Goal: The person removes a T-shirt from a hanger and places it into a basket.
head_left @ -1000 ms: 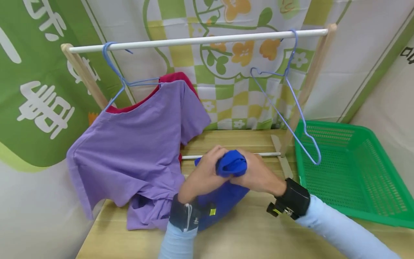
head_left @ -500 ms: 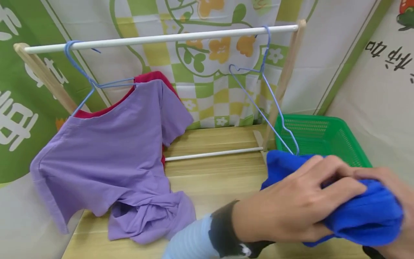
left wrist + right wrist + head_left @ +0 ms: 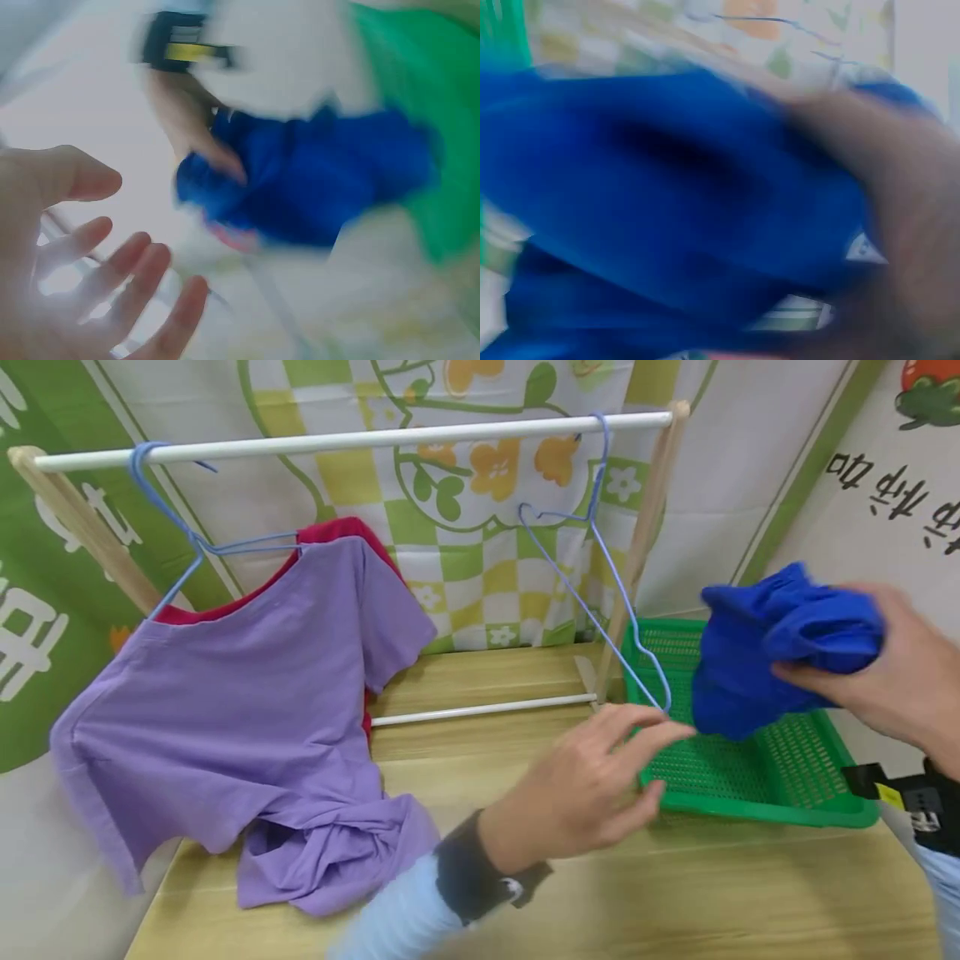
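My right hand (image 3: 911, 672) grips a bunched blue garment (image 3: 750, 660), thumb on the near side, above the green basket (image 3: 757, 811) at the right of the head view. Part of the cloth hangs down in front of the basket's inside. What kind of garment it is cannot be made out. My left hand (image 3: 573, 785) is apart from the cloth, left of the basket and below the bare blue hanger (image 3: 612, 556). In the left wrist view its fingers (image 3: 139, 266) are spread and hold nothing. Blurred blue cloth (image 3: 652, 195) fills most of the right wrist view.
A rack with a white rail (image 3: 375, 439) and wooden posts stands at the back. On its left, a purple T-shirt (image 3: 247, 693) and a red garment (image 3: 341, 530) hang by a blue hanger (image 3: 183, 531). The purple hem lies bunched on the wooden table (image 3: 712, 902).
Both hands first gripped the blue garment at the middle, then carried it right. My left hand has let go and moved left; my right hand holds the garment over the basket. The view has shifted right.
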